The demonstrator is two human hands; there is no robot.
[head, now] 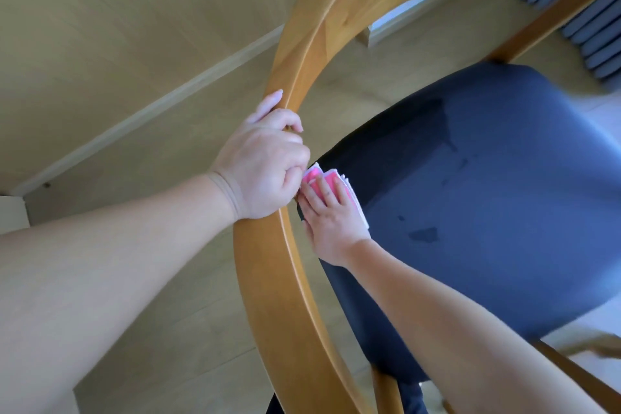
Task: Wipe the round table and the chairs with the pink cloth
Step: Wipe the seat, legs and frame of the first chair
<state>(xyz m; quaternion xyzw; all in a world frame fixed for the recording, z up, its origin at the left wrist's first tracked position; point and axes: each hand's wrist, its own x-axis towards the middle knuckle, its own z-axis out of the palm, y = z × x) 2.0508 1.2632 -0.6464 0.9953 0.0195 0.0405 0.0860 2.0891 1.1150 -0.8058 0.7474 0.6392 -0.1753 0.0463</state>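
A wooden chair with a curved backrest rail point(295, 54) and a dark blue padded seat point(504, 178) fills the view from above. My left hand point(262, 161) is wrapped around the rail at mid height. My right hand point(331, 218) lies flat on the folded pink cloth point(322, 176), pressing it onto the seat's rear edge just inside the rail. Damp streaks mark the seat fabric. The round table is out of sight.
Pale wood floor point(117, 60) lies to the left with a light baseboard strip point(151, 111) running diagonally. A ribbed grey-blue cushion point(594, 30) sits at the upper right beyond the chair. A chair leg point(386, 393) shows at the bottom.
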